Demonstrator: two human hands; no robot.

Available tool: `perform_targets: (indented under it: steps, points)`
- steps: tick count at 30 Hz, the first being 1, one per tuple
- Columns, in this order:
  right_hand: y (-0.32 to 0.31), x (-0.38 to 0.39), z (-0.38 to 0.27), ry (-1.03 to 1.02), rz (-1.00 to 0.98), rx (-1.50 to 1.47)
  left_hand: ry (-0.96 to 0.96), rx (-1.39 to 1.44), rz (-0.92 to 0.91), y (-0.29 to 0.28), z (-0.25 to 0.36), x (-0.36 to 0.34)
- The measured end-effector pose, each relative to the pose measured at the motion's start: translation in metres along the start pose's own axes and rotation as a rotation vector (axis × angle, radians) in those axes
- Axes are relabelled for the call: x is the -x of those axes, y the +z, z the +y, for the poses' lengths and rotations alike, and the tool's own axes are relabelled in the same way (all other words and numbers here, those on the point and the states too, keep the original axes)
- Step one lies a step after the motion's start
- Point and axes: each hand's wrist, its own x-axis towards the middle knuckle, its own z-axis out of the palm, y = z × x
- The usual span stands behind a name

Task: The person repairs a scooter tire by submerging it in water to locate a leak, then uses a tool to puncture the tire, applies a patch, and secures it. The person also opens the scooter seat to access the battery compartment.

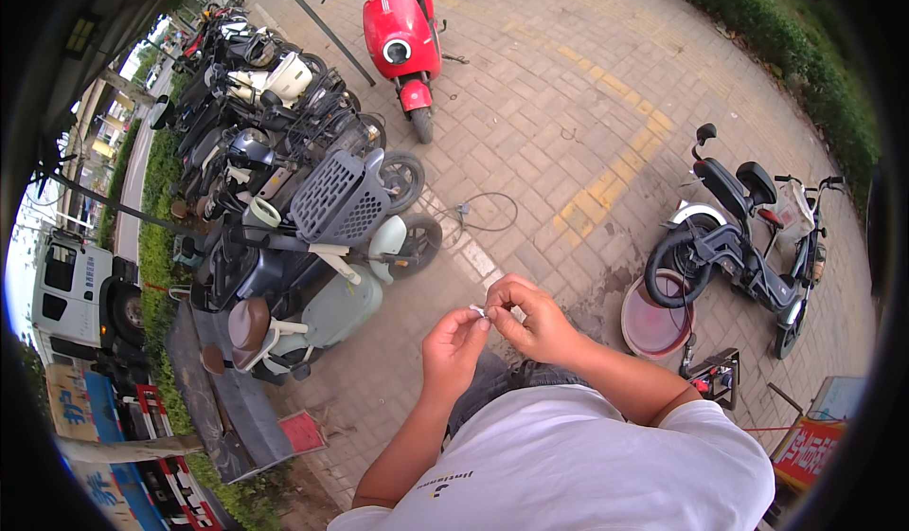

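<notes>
Both my hands meet in front of my white shirt, fingertips close together. A small white piece (479, 310) sits between them, too small to name. My left hand (452, 351) pinches it between thumb and index finger. My right hand (532, 321) is closed too, its thumb and bent fingers at the piece's right end; whether they grip the same piece is partly hidden by the fingers.
A pale green electric scooter (343, 308) with a grey basket (341, 195) stands left, before a row of parked bikes. A red scooter (402, 34) stands ahead. To the right are a round basin (636, 327) and a dark electric bike (743, 247). A cable loop (492, 211) lies on the paving.
</notes>
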Motion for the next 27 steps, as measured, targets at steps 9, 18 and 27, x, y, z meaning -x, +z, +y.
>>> perform_targets:
  steps: [9,18,27]
  points:
    - [-0.093,-0.07,0.047,0.228,0.239,-0.174,0.07,-0.178,-0.228,0.062,-0.024,-0.159]
    - [-0.181,-0.222,0.102,0.504,0.508,-0.277,0.048,-0.222,-0.432,0.108,-0.013,-0.373]
    - [-0.25,-0.36,0.16,0.568,0.623,-0.284,0.135,-0.328,-0.406,0.148,-0.016,-0.545]
